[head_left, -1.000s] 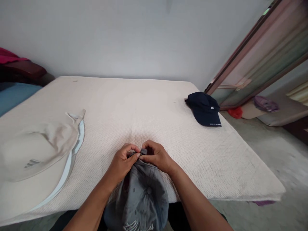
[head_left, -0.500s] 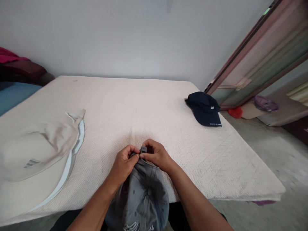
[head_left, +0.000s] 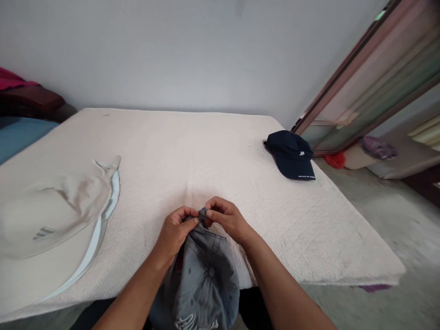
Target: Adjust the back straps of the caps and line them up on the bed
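A grey baseball cap (head_left: 209,275) with white embroidery hangs at the table's front edge, its crown towards me. At the top, its back strap (head_left: 202,214) is pinched between both hands. My left hand (head_left: 178,228) is closed on the strap's left side, thumb and forefinger together. From the other side, my right hand (head_left: 227,219) grips the strap's end between thumb and fingers. The small buckle area is partly covered by fingertips, so its detail cannot be made out. The cap's lower part runs out of view.
On the left of the cloth-covered table (head_left: 172,151) lies a large beige cap (head_left: 58,220) with a light-blue edge. A navy cap (head_left: 290,153) rests near the right edge. Behind the table stands a wall (head_left: 178,55); a red bag (head_left: 335,159) is on the floor at right.
My right hand has shifted slightly up and right, with the strap's end turned up between the fingers. My left hand keeps its hold, and the grey cap stays nearly in place.
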Tool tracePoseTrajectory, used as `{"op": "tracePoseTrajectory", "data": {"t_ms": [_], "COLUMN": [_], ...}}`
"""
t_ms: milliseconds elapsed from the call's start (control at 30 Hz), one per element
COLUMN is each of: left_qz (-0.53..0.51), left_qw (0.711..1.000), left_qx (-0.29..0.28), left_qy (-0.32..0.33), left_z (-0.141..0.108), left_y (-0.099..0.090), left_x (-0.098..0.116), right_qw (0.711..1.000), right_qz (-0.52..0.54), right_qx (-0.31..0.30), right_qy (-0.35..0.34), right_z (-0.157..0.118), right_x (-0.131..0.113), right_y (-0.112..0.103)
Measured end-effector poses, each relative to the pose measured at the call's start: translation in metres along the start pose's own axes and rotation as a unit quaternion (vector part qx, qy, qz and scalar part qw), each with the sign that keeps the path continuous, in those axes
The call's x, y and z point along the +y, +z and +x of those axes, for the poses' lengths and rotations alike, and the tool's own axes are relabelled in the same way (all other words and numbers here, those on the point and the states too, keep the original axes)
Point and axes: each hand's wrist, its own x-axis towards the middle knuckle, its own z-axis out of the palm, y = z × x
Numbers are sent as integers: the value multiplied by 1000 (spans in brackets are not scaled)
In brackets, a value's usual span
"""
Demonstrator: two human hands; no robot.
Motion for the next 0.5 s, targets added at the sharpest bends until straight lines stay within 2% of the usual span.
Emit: {"op": "tracePoseTrajectory", "data": {"t_ms": [167,500], "left_qz": [-6,30], "left_qw": [1000,999], "left_qx": [0,14], "left_qy": [5,16], "left_z": [1,1], "left_y": [2,3], "left_x": [0,-1], "right_qw": [998,997], "right_qz": [43,11], "right_qx": [3,13], "right_qy": [41,76], "right_z": [-1,0], "right_x": [0,1], "right_y": [-2,-1]}}
